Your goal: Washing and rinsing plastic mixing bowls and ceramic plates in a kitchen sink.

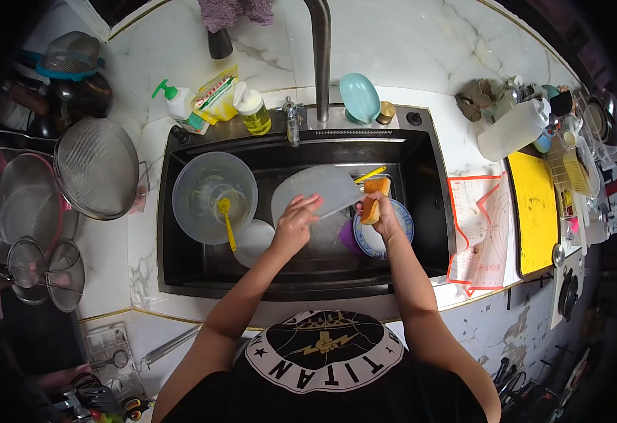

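A translucent white plastic piece (313, 187), rounded at the back with one straight edge, is tilted over the black sink (308, 283). My right hand (383, 215) grips an orange and yellow sponge (374, 203), with its fingers at the piece's right corner. Fingers slightly spread, my left hand (299, 218) lies against or just over the piece's front left side; contact is unclear. Under my right hand is a blue-rimmed plate (399, 232), beside something purple (348, 238). To the left stands a clear plastic tub (186, 211) with a yellow spatula (227, 224) in it, near a whitish round dish (253, 246).
Behind the sink stand a faucet (319, 63), a pump bottle (184, 106), a yellow refill pouch (218, 98), a soap dispenser (254, 113) and a teal dish (360, 98). Mesh strainers (96, 168) hang left. A red-edged mat (477, 232) and yellow board (533, 211) lie right.
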A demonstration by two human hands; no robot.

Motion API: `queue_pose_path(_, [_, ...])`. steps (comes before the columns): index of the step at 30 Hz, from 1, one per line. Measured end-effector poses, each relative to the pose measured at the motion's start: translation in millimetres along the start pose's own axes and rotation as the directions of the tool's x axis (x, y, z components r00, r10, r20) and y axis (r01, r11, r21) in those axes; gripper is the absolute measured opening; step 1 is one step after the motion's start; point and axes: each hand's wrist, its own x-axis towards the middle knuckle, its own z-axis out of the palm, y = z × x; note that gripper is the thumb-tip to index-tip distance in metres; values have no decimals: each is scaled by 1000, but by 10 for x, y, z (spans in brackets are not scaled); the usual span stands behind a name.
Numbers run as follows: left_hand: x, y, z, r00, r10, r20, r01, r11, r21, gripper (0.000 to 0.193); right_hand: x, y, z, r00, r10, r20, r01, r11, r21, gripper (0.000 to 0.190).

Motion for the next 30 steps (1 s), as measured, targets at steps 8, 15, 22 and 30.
queue_pose_path(8, [8,241,-9,975,206,77,-211,976,52,14,-70,-43,76,998,-64,15,62,992,106,39])
queue_pose_path(15, [-155,-527,81,899,-375,-226,299,903,-309,32,25,160,83,868,-474,151,412,515,-752,47])
queue_pose_path(22, [-643,-1071,171,693,-711,-121,631,679,-375,34,-42,383,826,755,55,653,550,-596,-586,71])
queue_pose_path(30, [-714,-1194,344,776,-606,-175,569,792,-220,40,323,1646,407,868,-81,490,416,-420,-807,71])
